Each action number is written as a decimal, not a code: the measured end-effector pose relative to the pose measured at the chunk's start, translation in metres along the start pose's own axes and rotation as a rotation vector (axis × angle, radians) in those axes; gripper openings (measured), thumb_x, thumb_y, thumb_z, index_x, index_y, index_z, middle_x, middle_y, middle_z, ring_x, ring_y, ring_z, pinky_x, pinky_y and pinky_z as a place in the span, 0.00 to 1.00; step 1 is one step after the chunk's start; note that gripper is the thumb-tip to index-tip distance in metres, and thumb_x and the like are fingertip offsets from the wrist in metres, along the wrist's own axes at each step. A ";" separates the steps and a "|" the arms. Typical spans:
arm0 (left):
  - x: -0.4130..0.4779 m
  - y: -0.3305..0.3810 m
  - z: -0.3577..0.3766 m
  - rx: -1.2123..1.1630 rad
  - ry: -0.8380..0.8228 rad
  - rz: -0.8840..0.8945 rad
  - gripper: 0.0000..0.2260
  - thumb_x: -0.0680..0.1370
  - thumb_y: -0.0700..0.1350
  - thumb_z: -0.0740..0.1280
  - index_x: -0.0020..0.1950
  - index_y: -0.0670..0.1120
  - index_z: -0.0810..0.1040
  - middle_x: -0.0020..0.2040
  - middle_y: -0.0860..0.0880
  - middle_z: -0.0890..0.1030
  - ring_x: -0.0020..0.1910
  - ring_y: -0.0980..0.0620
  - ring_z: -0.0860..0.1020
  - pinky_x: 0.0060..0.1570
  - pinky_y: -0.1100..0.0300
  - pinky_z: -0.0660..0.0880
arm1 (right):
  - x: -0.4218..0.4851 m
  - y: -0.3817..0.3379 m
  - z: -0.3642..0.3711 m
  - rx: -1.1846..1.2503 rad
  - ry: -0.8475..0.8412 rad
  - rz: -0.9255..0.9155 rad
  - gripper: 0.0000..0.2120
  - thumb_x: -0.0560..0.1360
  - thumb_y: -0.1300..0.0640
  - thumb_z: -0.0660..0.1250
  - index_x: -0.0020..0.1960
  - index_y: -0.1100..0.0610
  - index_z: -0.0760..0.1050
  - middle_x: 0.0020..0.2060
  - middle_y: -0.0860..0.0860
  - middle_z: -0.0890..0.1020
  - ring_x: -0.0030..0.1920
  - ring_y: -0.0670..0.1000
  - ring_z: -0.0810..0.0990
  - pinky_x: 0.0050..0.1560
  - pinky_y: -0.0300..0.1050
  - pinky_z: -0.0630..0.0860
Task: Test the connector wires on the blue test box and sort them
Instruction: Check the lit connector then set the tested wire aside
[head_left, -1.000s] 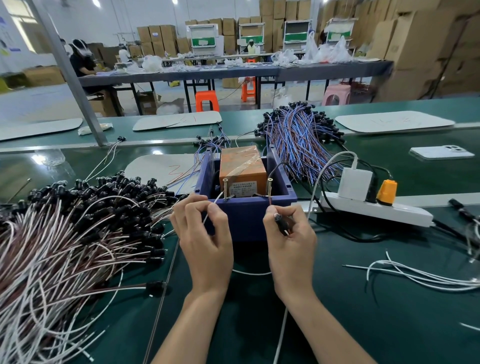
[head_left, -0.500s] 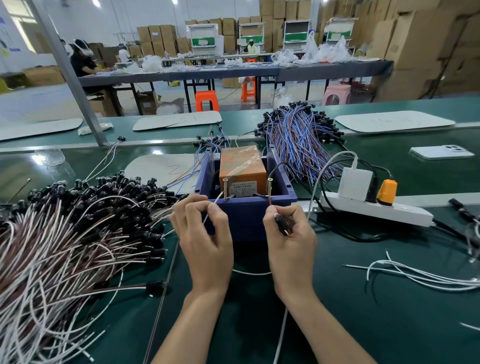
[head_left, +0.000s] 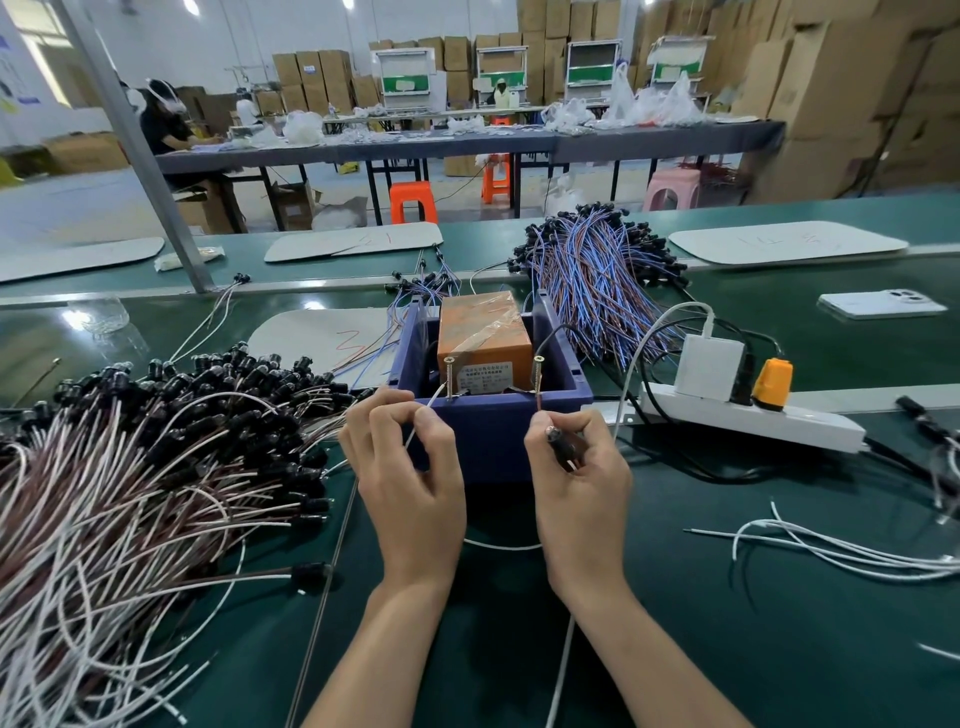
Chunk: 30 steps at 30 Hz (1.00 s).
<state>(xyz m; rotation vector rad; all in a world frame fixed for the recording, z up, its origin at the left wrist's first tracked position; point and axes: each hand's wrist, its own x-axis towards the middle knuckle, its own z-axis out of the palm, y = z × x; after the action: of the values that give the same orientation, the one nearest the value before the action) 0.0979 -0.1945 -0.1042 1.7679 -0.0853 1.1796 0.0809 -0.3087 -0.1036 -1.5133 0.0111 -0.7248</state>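
The blue test box (head_left: 488, 431) stands mid-table with an orange block (head_left: 483, 338) inside and two upright screws, the left screw (head_left: 450, 376) and the right screw (head_left: 537, 375), at its front rim. My left hand (head_left: 410, 478) pinches a thin white wire end (head_left: 431, 405) that reaches up to the left screw. My right hand (head_left: 576, 483) grips the black connector (head_left: 563, 447) of the same wire, and a brown lead runs from it to the right screw. The white wire loops below both hands (head_left: 498, 546).
A big heap of white-and-brown wires with black connectors (head_left: 156, 467) fills the left. A blue-and-brown wire bundle (head_left: 597, 275) lies behind the box. At right are a white power strip (head_left: 748, 415), a phone (head_left: 878, 304) and loose white wires (head_left: 841, 551).
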 end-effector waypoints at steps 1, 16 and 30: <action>0.000 0.000 0.000 -0.002 0.002 0.004 0.05 0.82 0.46 0.59 0.47 0.48 0.71 0.54 0.49 0.74 0.56 0.51 0.70 0.58 0.60 0.67 | 0.000 0.000 0.000 0.005 -0.003 0.007 0.08 0.74 0.40 0.67 0.43 0.43 0.76 0.33 0.41 0.80 0.32 0.41 0.75 0.35 0.31 0.70; -0.011 0.009 -0.033 -0.130 0.109 -0.298 0.07 0.82 0.50 0.55 0.48 0.52 0.71 0.45 0.48 0.77 0.45 0.51 0.76 0.48 0.59 0.72 | -0.006 -0.018 -0.057 0.673 -0.105 0.657 0.22 0.84 0.44 0.55 0.61 0.58 0.79 0.56 0.56 0.86 0.38 0.53 0.87 0.37 0.42 0.83; -0.015 0.013 -0.051 -0.123 0.102 -0.635 0.06 0.84 0.44 0.55 0.53 0.46 0.71 0.43 0.51 0.76 0.42 0.51 0.74 0.42 0.58 0.70 | -0.030 -0.028 -0.085 0.779 -0.061 0.742 0.19 0.83 0.45 0.61 0.60 0.59 0.80 0.50 0.59 0.87 0.41 0.57 0.87 0.37 0.46 0.84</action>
<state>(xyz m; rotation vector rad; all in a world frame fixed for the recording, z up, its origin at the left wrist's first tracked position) 0.0493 -0.1698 -0.1035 1.4616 0.4272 0.7743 0.0076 -0.3685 -0.0995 -0.6856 0.2096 -0.0450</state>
